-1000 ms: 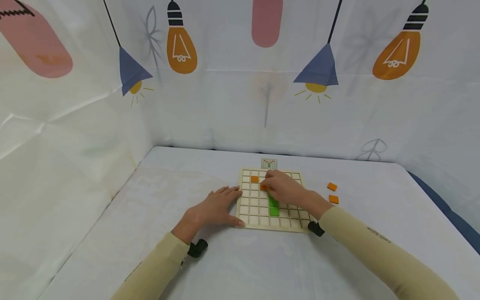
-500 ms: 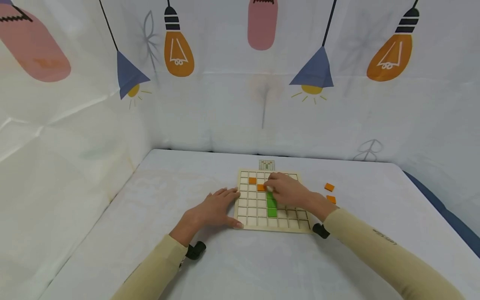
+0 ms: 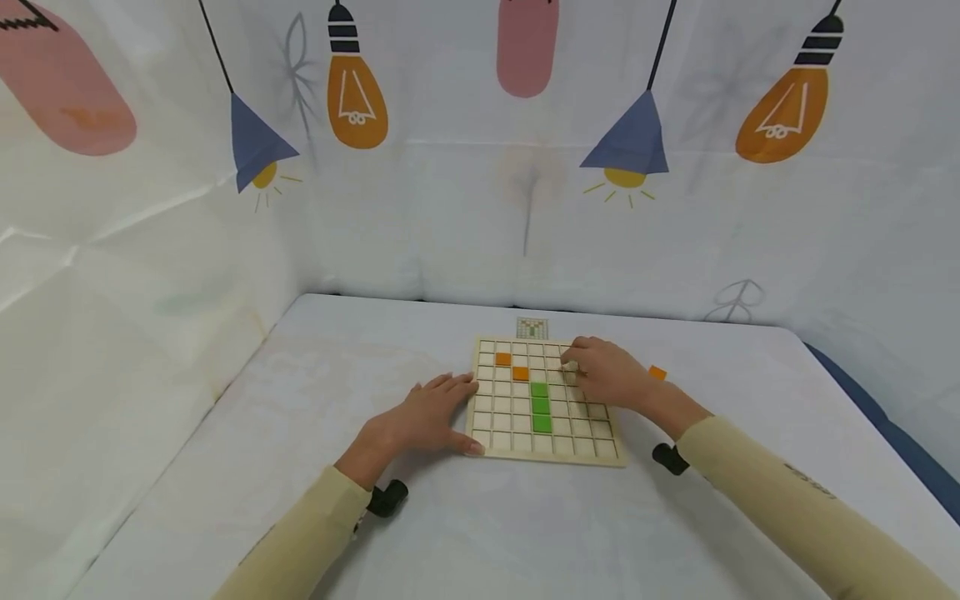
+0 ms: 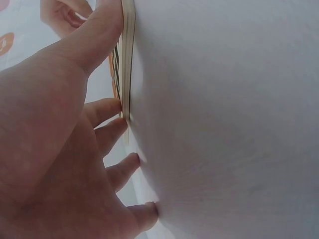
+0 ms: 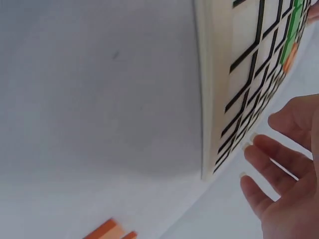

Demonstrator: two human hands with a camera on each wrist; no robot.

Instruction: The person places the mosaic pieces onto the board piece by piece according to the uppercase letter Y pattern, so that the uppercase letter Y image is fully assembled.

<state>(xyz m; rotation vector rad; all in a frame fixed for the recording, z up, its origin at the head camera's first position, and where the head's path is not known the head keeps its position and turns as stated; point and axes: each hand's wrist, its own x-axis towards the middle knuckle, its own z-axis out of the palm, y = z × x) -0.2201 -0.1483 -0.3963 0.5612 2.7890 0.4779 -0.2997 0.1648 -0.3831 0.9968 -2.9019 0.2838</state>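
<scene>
My left hand (image 3: 420,421) rests at the left edge of a pale wooden grid board (image 3: 504,421). Its fingers are spread straight, and in the left wrist view the thumb and two fingertips meet the board's side (image 4: 127,59). On the grid lie an orange square tile (image 3: 503,359), a second orange tile (image 3: 521,373) diagonally below it, and a column of green tiles (image 3: 541,406). Over the board's right part hovers my right hand (image 3: 609,372). The right wrist view shows its fingers (image 5: 271,167) loosely bent, with nothing between them.
A loose orange tile (image 3: 657,372) lies on the white table (image 3: 480,533) just past my right hand. In the right wrist view two orange tiles (image 5: 105,230) show at the bottom. Behind the board lies a small printed grid card (image 3: 532,328). A patterned white curtain (image 3: 465,208) hangs at the back.
My right hand has left the orange tile, which now sits in the grid's second row shown, and moved right across the board. The left hand stays at the edge.
</scene>
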